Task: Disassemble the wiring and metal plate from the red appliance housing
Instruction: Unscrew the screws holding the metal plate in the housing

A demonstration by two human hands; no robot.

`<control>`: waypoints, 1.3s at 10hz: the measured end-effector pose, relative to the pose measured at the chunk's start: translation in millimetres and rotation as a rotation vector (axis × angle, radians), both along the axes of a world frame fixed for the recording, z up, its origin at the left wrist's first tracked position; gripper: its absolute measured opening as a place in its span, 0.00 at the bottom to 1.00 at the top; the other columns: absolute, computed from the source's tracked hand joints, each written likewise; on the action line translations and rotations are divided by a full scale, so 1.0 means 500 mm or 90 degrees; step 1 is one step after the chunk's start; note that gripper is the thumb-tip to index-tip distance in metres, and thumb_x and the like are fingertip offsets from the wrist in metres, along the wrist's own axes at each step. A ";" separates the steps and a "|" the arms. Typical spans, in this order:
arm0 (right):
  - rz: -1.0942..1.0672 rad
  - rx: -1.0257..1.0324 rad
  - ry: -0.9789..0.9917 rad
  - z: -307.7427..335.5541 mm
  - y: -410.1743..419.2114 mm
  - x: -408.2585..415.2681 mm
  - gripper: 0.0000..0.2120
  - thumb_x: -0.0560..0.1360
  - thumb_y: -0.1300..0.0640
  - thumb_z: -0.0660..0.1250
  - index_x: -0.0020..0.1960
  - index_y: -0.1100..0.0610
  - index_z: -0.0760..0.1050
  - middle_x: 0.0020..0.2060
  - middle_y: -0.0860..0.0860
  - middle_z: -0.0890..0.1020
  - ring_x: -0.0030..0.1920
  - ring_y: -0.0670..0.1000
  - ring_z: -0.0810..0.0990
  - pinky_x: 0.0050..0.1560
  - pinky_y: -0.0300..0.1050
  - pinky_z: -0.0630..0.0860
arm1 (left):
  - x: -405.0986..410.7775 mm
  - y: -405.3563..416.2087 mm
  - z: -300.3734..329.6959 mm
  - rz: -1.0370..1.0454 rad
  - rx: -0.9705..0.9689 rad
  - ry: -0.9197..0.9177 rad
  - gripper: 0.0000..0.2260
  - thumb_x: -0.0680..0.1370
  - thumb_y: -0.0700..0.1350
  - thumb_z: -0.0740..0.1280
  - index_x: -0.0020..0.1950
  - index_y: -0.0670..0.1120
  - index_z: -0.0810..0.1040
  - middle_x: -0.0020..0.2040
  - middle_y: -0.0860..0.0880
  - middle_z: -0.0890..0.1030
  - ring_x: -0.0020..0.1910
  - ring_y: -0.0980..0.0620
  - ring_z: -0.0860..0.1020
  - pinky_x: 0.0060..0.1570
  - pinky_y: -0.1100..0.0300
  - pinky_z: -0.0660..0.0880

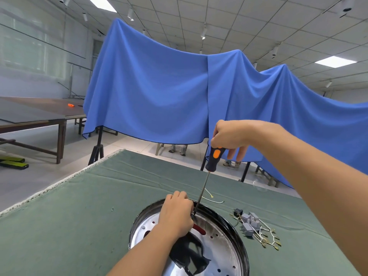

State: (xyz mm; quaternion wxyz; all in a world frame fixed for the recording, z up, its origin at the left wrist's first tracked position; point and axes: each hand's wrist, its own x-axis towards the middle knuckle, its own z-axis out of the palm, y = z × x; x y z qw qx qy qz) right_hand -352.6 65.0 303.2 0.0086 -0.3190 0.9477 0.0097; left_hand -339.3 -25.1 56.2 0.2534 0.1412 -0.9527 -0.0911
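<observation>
The round appliance housing (242, 246) lies on the green cloth with its shiny metal plate (221, 246) facing up; red shows through a slot near the plate's middle. My left hand (176, 213) rests on the far rim with its fingers curled over the edge, right beside the screwdriver tip. My right hand (229, 137) grips the top of a black and orange screwdriver (214, 158), held upright. Its thin shaft reaches down to the plate at the far rim. Whether the tip sits in a screw is hidden.
A bundle of grey switches and white wires (256, 229) lies right of the housing. Loose white wires (213, 198) lie behind it, a small screw (112, 209) to the left. The table's edge (59, 182) runs on the left. Blue drapes (159, 86) hang behind.
</observation>
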 end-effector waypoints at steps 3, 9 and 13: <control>-0.007 -0.055 0.051 -0.013 0.010 -0.015 0.08 0.78 0.61 0.57 0.41 0.60 0.70 0.36 0.56 0.80 0.31 0.54 0.81 0.29 0.41 0.75 | 0.001 0.000 -0.002 0.003 -0.006 0.001 0.12 0.75 0.42 0.61 0.55 0.48 0.78 0.57 0.50 0.74 0.58 0.49 0.68 0.61 0.57 0.64; -0.039 -0.238 0.055 -0.039 -0.003 -0.024 0.11 0.77 0.59 0.60 0.36 0.59 0.68 0.28 0.55 0.78 0.24 0.53 0.77 0.28 0.40 0.73 | 0.002 -0.003 0.005 0.001 0.008 -0.002 0.11 0.76 0.42 0.62 0.56 0.48 0.78 0.58 0.50 0.74 0.59 0.49 0.68 0.62 0.57 0.63; -0.007 -0.188 0.051 -0.034 -0.015 -0.019 0.06 0.74 0.62 0.57 0.46 0.61 0.73 0.38 0.58 0.83 0.31 0.56 0.80 0.37 0.46 0.78 | 0.003 -0.001 0.008 0.002 0.002 -0.006 0.11 0.75 0.41 0.62 0.56 0.47 0.78 0.57 0.49 0.74 0.58 0.49 0.69 0.60 0.57 0.64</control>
